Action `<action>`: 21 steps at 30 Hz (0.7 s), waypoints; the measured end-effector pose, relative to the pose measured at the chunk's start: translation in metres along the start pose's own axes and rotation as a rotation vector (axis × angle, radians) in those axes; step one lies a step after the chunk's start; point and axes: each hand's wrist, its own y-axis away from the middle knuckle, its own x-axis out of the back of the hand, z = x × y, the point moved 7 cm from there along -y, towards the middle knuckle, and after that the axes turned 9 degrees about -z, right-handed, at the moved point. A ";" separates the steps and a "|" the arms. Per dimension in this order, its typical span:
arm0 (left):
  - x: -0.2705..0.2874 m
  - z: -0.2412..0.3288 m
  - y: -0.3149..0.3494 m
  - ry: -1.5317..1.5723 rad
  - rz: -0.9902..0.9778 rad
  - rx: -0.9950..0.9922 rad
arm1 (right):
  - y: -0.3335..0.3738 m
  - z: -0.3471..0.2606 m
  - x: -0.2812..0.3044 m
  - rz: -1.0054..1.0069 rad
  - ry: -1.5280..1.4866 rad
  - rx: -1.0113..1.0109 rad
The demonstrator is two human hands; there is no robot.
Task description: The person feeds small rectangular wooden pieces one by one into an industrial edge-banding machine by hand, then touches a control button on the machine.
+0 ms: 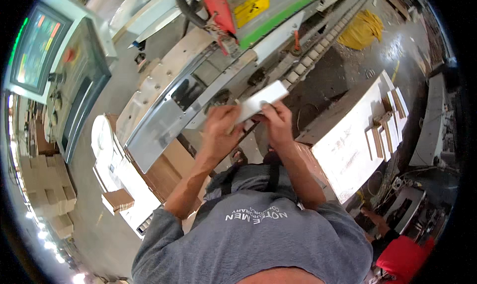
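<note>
Both hands are up at chest height, clamped on one small white panel (261, 101). Left hand (222, 126) wraps the lower left end, fingers curled over the face; right hand (276, 120) pinches the underside near the middle, thumb on top. The panel sits tilted, its far end rising toward the long feed track (318, 45) of the big machine, just short of it.

Doing this well, as I read it, means keeping the panel flat between the two grips, thumbs off the narrow edge, and the long edge running parallel with that track, so nothing skews.

Moving outward from the panel: just left of it lies the machine's bare metal infeed plate (164, 120), and above that a red housing (218, 11) with a yellow warning label (252, 7). Right of the panel stands a white worktable (348, 145), with a row of thin white-and-brown pieces (385, 130) stood on edge at its far side. Whether they sit in a rack or simply lean together, I cannot tell at this distortion.

Further left of the panel, stacked pale boards (49, 194) pile up on the floor, and a control screen (35, 48) glows. Beyond the track, a yellow heap (362, 31) lies on the floor. Lower right, another person's red sleeve (405, 256) shows.
</note>
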 end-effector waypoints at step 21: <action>0.145 -0.184 0.118 -0.347 0.602 0.359 | -0.087 0.178 -0.190 -0.339 0.343 -0.137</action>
